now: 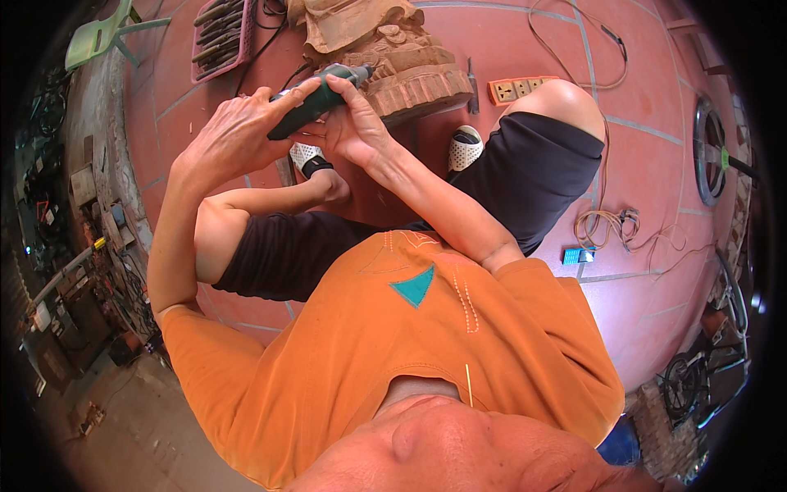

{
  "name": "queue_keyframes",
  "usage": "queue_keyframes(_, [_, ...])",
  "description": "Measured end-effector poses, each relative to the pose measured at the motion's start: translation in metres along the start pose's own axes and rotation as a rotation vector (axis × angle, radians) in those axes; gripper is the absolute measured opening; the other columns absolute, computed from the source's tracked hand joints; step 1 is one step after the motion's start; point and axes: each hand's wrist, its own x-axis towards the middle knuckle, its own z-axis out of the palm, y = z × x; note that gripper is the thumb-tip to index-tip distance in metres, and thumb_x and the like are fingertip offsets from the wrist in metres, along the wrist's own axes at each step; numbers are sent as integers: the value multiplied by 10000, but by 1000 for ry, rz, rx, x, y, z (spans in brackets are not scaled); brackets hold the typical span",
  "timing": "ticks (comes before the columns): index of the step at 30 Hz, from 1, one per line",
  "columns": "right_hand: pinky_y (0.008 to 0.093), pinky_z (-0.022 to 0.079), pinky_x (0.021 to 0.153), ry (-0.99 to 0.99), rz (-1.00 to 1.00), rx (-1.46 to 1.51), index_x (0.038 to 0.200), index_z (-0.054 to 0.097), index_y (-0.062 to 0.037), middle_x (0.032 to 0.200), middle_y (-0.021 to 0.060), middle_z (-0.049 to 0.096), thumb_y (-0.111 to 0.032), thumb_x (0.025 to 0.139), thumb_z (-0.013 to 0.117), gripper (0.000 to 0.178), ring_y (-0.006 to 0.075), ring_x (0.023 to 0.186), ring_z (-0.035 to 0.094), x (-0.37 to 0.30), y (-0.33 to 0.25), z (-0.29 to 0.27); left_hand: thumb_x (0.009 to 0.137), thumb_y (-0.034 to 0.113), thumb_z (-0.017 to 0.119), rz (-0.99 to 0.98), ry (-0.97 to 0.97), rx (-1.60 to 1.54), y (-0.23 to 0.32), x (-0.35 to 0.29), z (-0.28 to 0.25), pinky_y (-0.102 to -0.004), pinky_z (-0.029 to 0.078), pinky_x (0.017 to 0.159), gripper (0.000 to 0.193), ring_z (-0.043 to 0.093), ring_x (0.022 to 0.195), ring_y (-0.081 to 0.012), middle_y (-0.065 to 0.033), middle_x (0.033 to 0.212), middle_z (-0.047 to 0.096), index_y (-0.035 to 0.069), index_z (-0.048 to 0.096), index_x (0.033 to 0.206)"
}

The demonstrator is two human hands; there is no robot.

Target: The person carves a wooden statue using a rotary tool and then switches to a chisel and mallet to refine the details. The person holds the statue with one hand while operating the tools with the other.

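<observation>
One hand-held power tool (321, 100), dark-green cylindrical body, grey nose: far, left of centre, nose at the brown carved wooden piece (418, 78); contact unclear. Probably rigid, moderately heavy, smooth; best gripped around the body, clear of the nose. My left hand (238, 123): partly closed, fingers across it. My right hand (357, 131): half-curled, thumb and fingers clasping it. Hands together.

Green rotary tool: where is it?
Head view, upper left: the rotary tool is in the left hand and right hand, beside the brown carved statue.
</observation>
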Motion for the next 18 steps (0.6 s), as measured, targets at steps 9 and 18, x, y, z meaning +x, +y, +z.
queue_keyframes(9, [581,555,999,-21,2,7,1199,578,-149,1136,86,686,-455,930,703,426,359,1032,719,7,0,-5,783,115,724,11,9,-6,-3,2,1,-478,548,751,926,685,829,-399,-200,989,642,346,342,1594])
queue_keyframes(18, [551,529,1037,-4,-7,-23,1283,601,-114,1227,101,704,-506,911,711,552,342,1093,711,10,0,-11,772,114,721,25,8,-12,-2,6,1,-482,541,737,926,681,822,-408,-222,974,624,325,349,1593])
